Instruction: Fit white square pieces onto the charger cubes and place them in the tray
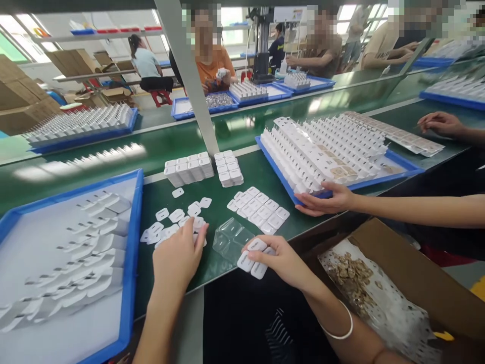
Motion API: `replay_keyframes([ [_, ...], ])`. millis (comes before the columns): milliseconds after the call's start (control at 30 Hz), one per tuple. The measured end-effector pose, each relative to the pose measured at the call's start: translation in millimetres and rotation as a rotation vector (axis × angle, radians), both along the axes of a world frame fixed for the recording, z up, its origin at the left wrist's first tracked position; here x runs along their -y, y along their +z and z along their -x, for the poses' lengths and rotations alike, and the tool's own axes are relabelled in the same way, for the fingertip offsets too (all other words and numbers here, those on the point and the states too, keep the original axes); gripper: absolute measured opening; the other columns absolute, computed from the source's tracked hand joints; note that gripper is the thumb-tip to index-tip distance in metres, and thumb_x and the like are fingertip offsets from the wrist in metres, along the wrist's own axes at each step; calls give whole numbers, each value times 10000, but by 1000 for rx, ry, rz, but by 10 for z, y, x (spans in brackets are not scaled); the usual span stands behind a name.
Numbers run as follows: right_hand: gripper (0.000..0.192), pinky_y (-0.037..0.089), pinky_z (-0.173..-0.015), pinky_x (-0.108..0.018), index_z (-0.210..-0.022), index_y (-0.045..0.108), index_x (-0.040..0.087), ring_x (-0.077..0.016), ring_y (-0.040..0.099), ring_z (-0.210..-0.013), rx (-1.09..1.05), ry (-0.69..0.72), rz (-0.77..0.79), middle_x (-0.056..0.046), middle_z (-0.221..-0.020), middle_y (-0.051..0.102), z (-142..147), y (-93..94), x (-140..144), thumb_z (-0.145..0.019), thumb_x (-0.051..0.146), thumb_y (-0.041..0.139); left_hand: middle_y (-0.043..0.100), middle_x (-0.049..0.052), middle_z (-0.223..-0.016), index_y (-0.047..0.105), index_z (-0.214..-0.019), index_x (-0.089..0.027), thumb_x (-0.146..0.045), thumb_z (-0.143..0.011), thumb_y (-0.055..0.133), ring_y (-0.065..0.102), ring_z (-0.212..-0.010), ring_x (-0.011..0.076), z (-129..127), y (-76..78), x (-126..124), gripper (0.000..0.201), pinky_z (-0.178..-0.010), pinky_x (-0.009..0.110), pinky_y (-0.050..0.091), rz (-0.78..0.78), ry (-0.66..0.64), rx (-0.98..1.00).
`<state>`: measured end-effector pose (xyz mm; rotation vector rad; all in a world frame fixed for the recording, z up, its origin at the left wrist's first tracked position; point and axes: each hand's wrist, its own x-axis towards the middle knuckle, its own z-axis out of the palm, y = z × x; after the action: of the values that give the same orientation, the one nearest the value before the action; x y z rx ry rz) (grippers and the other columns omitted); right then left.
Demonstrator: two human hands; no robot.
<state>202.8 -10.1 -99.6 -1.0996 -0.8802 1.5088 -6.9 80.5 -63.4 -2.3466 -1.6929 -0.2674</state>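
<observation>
My right hand (284, 258) grips a small block of white rounded cards (258, 245) with dark print, thumb on top, near the table's front edge. My left hand (178, 253) reaches over a scattered pile of loose white cards (177, 216); its thumb and index finger are apart and the fingertips touch the pile. Whether a card lies under the fingers is hidden. Between the hands lies a clear plastic piece (230, 238). Farther back, a flat group of white cards (261, 207) lies in joined rows.
Stacked white cards (189, 170) and a smaller stack (228, 169) stand behind. Blue trays stand left (131, 263) and right (278, 174), holding white pieces with upright pins. A co-worker's hand (326, 198) touches the right tray. A cardboard box (409, 268) sits below. A post (189, 76) rises behind.
</observation>
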Motion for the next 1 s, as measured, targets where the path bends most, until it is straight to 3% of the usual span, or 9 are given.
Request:
replay_keyframes([
  [67, 303, 492, -609, -223, -903, 738, 134, -122, 634, -662, 6, -19, 1, -22, -775, 705, 41, 24, 7, -803, 413, 803, 739, 68, -820, 646, -1270, -140, -379, -1026, 463, 682, -695, 214, -14, 12, 163, 387, -582, 292, 422, -150, -90, 250],
  [133, 314, 485, -602, -224, -862, 701, 143, -120, 613, -656, -14, -43, -5, -10, -753, 679, 99, 53, 15, -805, 436, 800, 728, 78, -945, 626, -1308, -168, -299, -997, 535, 687, -832, 195, -71, 15, 366, 350, -745, 293, 513, -231, -311, 450],
  [233, 287, 476, -633, -207, -853, 665, 162, -96, 562, -670, -95, -56, -31, 20, -756, 627, 161, 98, 36, -845, 431, 766, 684, 132, -1245, 603, -1354, -195, -214, -948, 615, 653, -1123, 256, -194, -13, 612, 406, -962, 369, 506, -180, -579, 452],
  [300, 240, 496, -717, -208, -958, 690, 182, -98, 580, -750, -158, 6, -33, 21, -836, 641, 162, 121, 50, -857, 389, 759, 665, 133, -1323, 585, -1374, -179, -164, -961, 586, 620, -1202, 270, -245, -57, 677, 413, -1008, 395, 472, -102, -589, 447],
  [400, 392, 522, -792, -238, -1099, 713, 206, -125, 622, -840, -156, 119, -13, 7, -939, 696, 128, 133, 58, -746, 292, 859, 686, 107, -1302, 558, -1398, -171, -131, -995, 528, 627, -1176, 228, -242, -128, 672, 407, -985, 367, 460, -4, -546, 552],
  [567, 198, 544, -740, -260, -888, 790, 184, -142, 651, -746, -44, 51, -67, -8, -788, 737, 112, 99, 37, -739, 287, 871, 686, 86, -1321, 545, -1416, -162, -192, -1018, 532, 617, -1196, 213, -216, -168, 643, 399, -992, 356, 433, 103, -535, 564],
  [700, 135, 551, -730, -272, -859, 821, 201, -157, 679, -727, -4, 31, -135, -18, -762, 764, 117, 75, 28, -790, 316, 836, 627, 108, -1380, 611, -1350, -168, -273, -1000, 594, 567, -1257, 247, -230, -145, 625, 366, -1047, 396, 418, 190, -523, 593],
  [900, 91, 576, -797, -296, -870, 841, 227, -174, 716, -774, -20, 75, -210, -22, -819, 790, 118, 66, 18, -818, 298, 815, 616, 39, -922, 730, -1004, -181, -196, -1043, 463, 601, -840, 129, -248, -73, 568, 270, -749, 265, 492, 415, -560, 844],
  [1000, 92, 579, -869, -306, -910, 847, 245, -182, 736, -855, -54, 72, -246, -22, -880, 801, 125, 56, -5, -837, 260, 793, 626, 32, -896, 708, -963, -164, -181, -1043, 455, 606, -787, 113, -276, -75, 521, 266, -702, 238, 486, 381, -541, 861],
])
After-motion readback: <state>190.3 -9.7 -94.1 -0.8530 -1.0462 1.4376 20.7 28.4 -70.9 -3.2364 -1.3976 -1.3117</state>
